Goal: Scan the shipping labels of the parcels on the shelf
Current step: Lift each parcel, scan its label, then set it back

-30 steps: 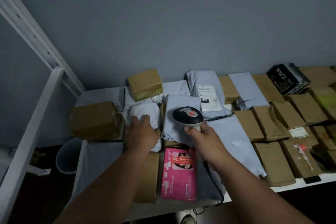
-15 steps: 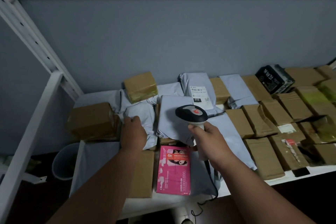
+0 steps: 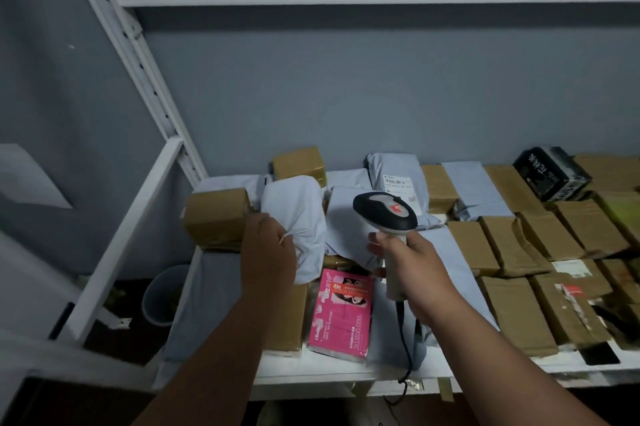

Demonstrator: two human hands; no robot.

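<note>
Nearest, on the front edge of the white shelf point(image 3: 311, 375): a pink packet point(image 3: 341, 315) lying flat, with a brown parcel to its left, half hidden under the left forearm.

Just behind, the right hand point(image 3: 410, 268) — fingers wrapped around the grip of the barcode scanner point(image 3: 386, 214), cable hanging down over the shelf edge, head of the scanner pointing away toward the far parcels. To the left, the left hand point(image 3: 268, 247), fingers clenched on the near-left corner of a soft grey mailer bag point(image 3: 298, 218) and pulling it up on its edge, so that only the plain side is visible. No label to see on this bag yet; probably on the hidden face.

Farther back, another grey bag with a white shipping label point(image 3: 398, 185) facing up, partly covered by the scanner head. To the right, rows of brown parcels point(image 3: 502, 245) packed close together, and a black box point(image 3: 550, 173) at the far right.

Possible trouble from here: the soft bag slipping from a corner grip and falling back, or knocking the brown box point(image 3: 216, 214) just beside it on the left. Also a wrong read — scanner aimed at the open label behind in place of the bag in hand.
</note>
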